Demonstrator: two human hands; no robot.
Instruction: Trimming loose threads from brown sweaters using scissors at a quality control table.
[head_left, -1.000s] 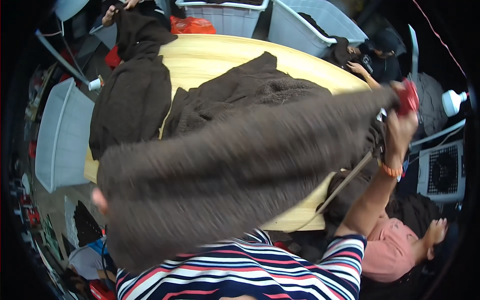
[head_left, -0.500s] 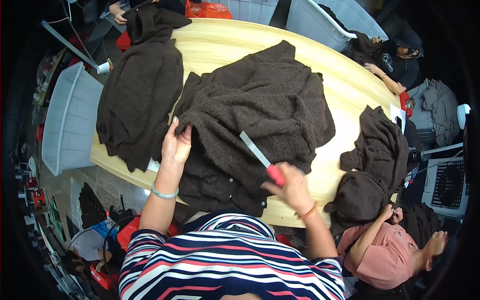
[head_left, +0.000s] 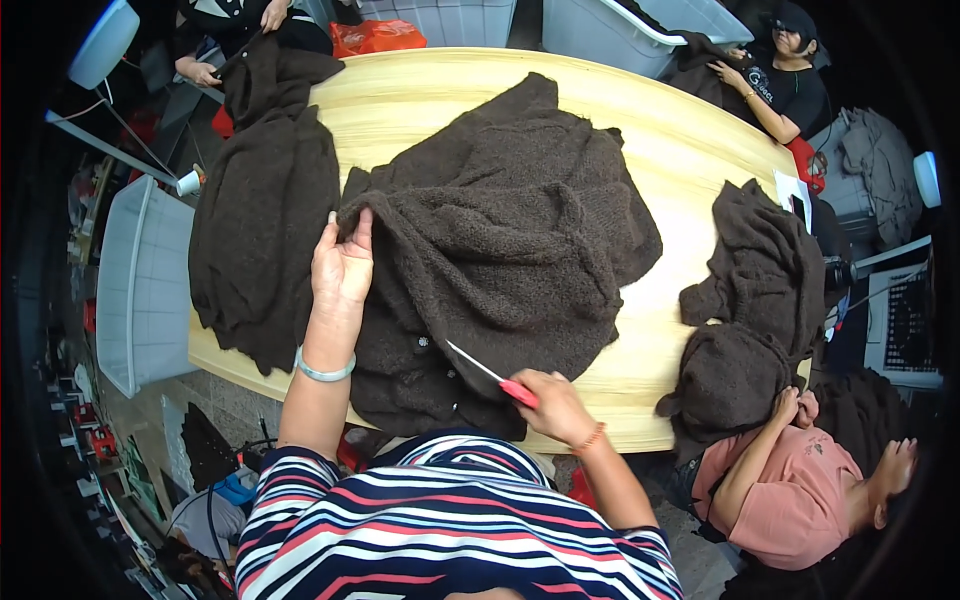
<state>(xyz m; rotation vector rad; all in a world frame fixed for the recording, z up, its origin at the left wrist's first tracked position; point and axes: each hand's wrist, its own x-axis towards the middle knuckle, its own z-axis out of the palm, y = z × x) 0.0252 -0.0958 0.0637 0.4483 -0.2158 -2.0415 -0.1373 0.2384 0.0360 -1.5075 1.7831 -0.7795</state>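
Note:
A dark brown knitted cardigan [head_left: 500, 240] lies rumpled across the table in front of me, with small shiny buttons along its near part. My left hand [head_left: 342, 262], palm up, pinches the garment's left edge and holds it raised in a fold. In my right hand [head_left: 556, 408] is a knife [head_left: 517, 391] with a red handle and a narrow, straight metal blade. The blade points up and left and rests at or just over the lower fold of the cardigan; whether it touches the knit I cannot tell.
The pale wooden table [head_left: 420, 100] carries another brown garment [head_left: 265, 235] at left and a brown heap [head_left: 765, 270] at right. Co-workers handle knitwear at the far left, far right and near right. Grey plastic bins [head_left: 140, 290] stand around the table; a red bag [head_left: 378, 38] is behind.
My right hand has swung the knife down and left, bringing its blade to the cardigan's near fold. My left hand still pinches the edge, slightly higher. The whole view has shifted a little.

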